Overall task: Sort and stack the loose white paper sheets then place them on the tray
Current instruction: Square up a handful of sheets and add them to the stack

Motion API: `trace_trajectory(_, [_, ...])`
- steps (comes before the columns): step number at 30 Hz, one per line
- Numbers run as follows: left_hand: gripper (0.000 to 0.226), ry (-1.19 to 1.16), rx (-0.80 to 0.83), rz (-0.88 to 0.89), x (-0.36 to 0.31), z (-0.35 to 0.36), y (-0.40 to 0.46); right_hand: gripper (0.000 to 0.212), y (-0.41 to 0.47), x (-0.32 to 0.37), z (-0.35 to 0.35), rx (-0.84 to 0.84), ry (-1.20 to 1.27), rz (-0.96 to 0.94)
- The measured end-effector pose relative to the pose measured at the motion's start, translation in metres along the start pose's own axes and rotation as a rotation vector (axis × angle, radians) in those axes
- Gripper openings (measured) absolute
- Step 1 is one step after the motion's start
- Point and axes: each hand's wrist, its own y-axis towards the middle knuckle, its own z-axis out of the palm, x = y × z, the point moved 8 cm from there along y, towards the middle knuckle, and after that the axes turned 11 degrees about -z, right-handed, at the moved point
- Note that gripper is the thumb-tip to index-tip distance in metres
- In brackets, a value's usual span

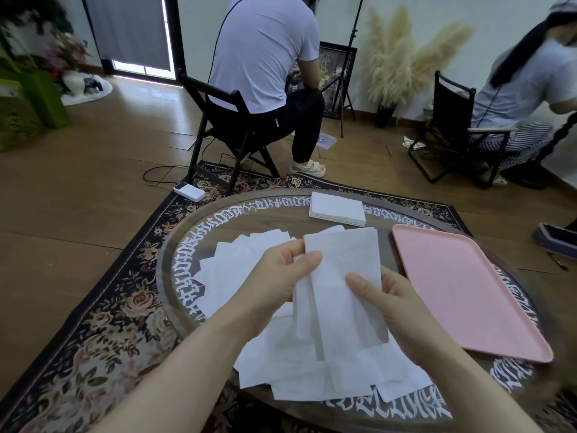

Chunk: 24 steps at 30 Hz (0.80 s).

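Above the round table I hold a few white paper sheets (343, 285), roughly overlapped and upright. My left hand (281, 273) pinches their upper left edge with thumb on top. My right hand (387, 301) grips their right side, thumb across the front. Under my hands, several loose white sheets (237, 270) lie scattered over the table. A neat stack of white sheets (337, 209) sits at the table's far edge. The pink tray (462, 285) lies on the right side of the table with nothing on it.
The dark round table (193, 239) with white lettering round its rim stands on a floral rug (103, 323). Two people sit on folding chairs beyond it. A white power bank (189, 191) lies on the rug's far left corner.
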Motion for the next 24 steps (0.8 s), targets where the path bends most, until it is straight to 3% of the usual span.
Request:
trace_trajectory(4, [0.022, -0.004, -0.011, 0.03, -0.002, -0.001, -0.001, 0.032, -0.001, 0.01, 0.001, -0.038, -0.06, -0.074])
trace_trajectory(7, [0.024, 0.038, -0.017, 0.086, -0.006, 0.0, -0.003, 0.033, -0.004, 0.045, -0.013, -0.258, -0.422, -0.373])
trace_trajectory(10, [0.029, 0.121, -0.012, 0.112, -0.007, 0.004, -0.006, 0.039, -0.009, 0.068, -0.005, -0.207, -0.696, -0.593])
trace_trajectory(15, [0.023, 0.08, 0.019, 0.125, -0.008, 0.008, -0.007, 0.029, -0.002, 0.051, -0.006, -0.129, -0.566, -0.42])
trace_trajectory(17, [0.019, 0.027, -0.005, 0.148, -0.011, 0.004, -0.006, 0.034, 0.002, 0.041, -0.016, -0.14, -0.454, -0.301])
trace_trajectory(20, [0.016, -0.049, -0.006, 0.157, -0.013, 0.001, -0.005, 0.04, 0.004, 0.019, -0.014, 0.003, -0.238, -0.131])
trace_trajectory(24, [0.023, -0.076, -0.064, 0.163, -0.013, -0.003, -0.004, 0.025, 0.005, 0.009, -0.007, 0.0, -0.023, -0.106])
